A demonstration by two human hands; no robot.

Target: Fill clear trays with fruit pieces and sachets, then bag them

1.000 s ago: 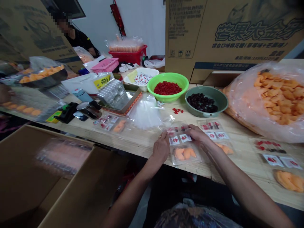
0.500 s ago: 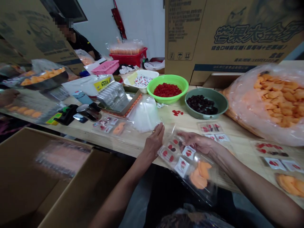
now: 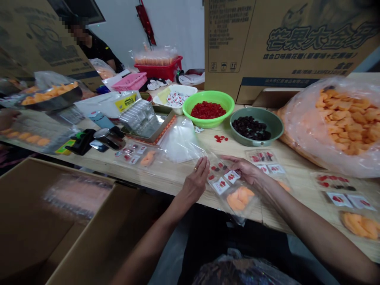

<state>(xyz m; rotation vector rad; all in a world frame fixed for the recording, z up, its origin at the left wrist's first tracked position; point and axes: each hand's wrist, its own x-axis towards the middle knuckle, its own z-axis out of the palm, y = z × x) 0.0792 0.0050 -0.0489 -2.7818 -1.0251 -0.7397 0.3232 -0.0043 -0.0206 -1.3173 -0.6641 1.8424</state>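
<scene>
My right hand (image 3: 247, 170) grips a clear plastic tray (image 3: 230, 188) filled with orange dried fruit, two small sachets and red and dark berries, holding it tilted over the table's front edge. My left hand (image 3: 196, 180) holds the mouth of a clear plastic bag (image 3: 204, 156) around the tray's upper end, fingers pinched on the film. A pile of empty clear bags (image 3: 179, 140) lies just behind my left hand.
A green bowl of red berries (image 3: 208, 109), a grey-green bowl of dark berries (image 3: 257, 126) and a big bag of orange fruit (image 3: 341, 122) stand behind. Filled trays (image 3: 346, 198) lie on the right. An open cardboard box (image 3: 59, 221) sits lower left. Another person (image 3: 95, 47) works at the far left.
The tray was lying flat on the table, then was lifted and tilted off the edge. Now it is raised back toward the table and its upper end sits in a clear bag.
</scene>
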